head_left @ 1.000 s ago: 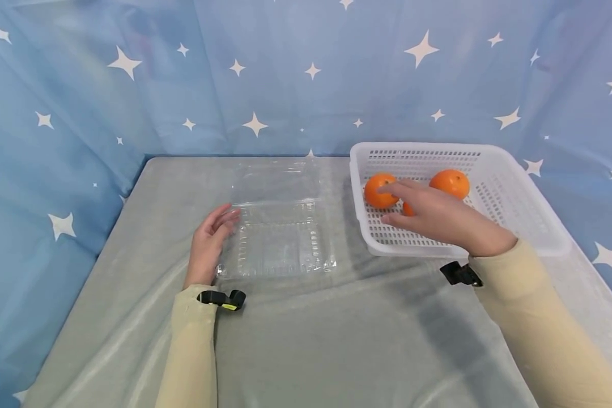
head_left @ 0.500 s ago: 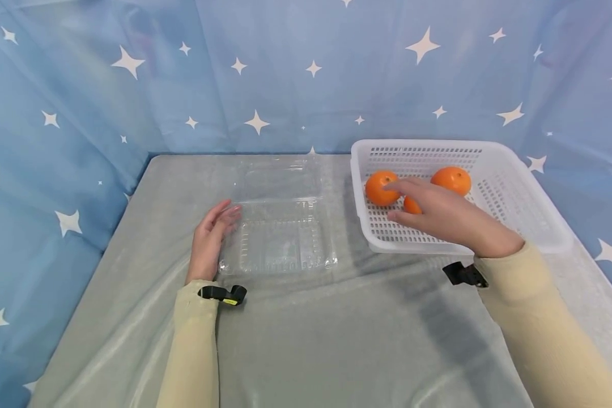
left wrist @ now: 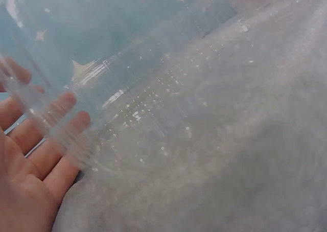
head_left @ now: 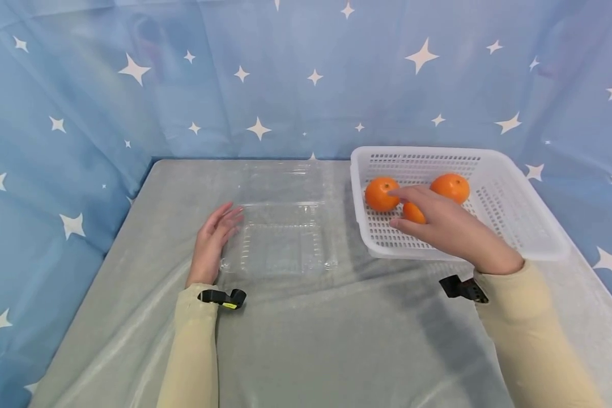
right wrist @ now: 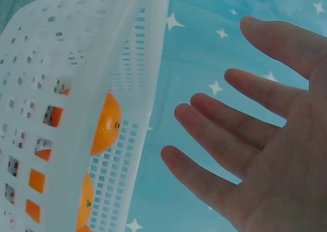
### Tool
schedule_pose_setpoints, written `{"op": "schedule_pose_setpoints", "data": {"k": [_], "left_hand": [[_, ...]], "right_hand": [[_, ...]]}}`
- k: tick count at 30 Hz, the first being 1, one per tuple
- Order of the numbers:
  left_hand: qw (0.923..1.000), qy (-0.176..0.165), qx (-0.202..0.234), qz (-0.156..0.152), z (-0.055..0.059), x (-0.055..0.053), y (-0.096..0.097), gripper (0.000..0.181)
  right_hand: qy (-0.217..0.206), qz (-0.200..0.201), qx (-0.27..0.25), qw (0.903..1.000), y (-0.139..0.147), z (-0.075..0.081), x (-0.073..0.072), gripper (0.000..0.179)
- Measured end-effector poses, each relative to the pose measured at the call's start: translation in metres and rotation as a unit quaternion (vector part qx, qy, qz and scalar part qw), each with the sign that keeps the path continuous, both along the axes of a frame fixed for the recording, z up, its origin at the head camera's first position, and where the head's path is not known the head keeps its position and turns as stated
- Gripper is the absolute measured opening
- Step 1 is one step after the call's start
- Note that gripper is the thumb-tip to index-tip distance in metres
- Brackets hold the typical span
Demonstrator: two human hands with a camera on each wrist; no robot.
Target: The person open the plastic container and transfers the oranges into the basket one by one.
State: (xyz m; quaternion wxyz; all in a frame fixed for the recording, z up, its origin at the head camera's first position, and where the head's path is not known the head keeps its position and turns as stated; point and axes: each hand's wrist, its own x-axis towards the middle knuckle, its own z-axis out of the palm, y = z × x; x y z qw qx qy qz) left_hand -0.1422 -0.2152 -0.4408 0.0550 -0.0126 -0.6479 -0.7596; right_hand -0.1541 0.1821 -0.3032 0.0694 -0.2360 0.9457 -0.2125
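Note:
A clear plastic clamshell box [head_left: 280,243] lies opened flat, its lid [head_left: 283,181] toward the back. My left hand [head_left: 207,243] rests at the box's left side, fingers fairly straight and seen through the clear wall in the left wrist view. Over the white basket [head_left: 535,226] hovers my right hand [head_left: 449,226], holding nothing, its fingers [right wrist: 219,140] spread and apart from the fruit in the right wrist view. Three oranges show in the basket: one at left [head_left: 380,194], one at right [head_left: 451,187], and a middle orange [head_left: 413,213] partly hidden behind the hand.
A grey cloth [head_left: 336,340] with some creases covers the table. Behind and to the sides hangs a blue curtain [head_left: 296,51] with white stars. The basket's raised, perforated walls stand around the oranges at the back right.
My right hand has drawn slightly right over the basket, uncovering more of the left and middle oranges. The left hand stays beside the box. The head view has shifted a little.

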Motion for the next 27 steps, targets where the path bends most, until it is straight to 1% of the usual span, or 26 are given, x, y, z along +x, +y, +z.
{"op": "schedule_pose_setpoints", "data": {"k": [7, 13, 16, 20, 25, 27], "left_hand": [[0.9998, 0.004, 0.017, -0.003, -0.013, -0.007, -0.007, 0.044], [0.9995, 0.004, 0.025, -0.02, -0.014, -0.01, -0.009, 0.046], [0.9992, -0.003, 0.024, -0.031, -0.012, -0.01, -0.01, 0.047], [0.9991, -0.013, 0.007, -0.04, -0.006, -0.009, -0.01, 0.047], [0.9985, -0.029, -0.014, -0.043, 0.008, -0.003, -0.008, 0.047], [0.9978, -0.038, -0.031, -0.045, 0.015, -0.002, -0.007, 0.049]], "right_hand": [[0.004, 0.0, -0.005, 1.0, 0.001, -0.007, -0.001, 0.058], [0.008, 0.0, -0.008, 0.9999, 0.003, -0.013, -0.001, 0.059], [0.007, -0.004, -0.008, 0.9999, 0.003, -0.015, 0.0, 0.057], [0.005, -0.005, -0.007, 0.9999, 0.003, -0.016, -0.002, 0.053], [-0.001, -0.004, -0.006, 1.0, 0.003, -0.018, -0.004, 0.055], [-0.002, -0.003, -0.006, 1.0, 0.003, -0.018, -0.005, 0.057]]}}
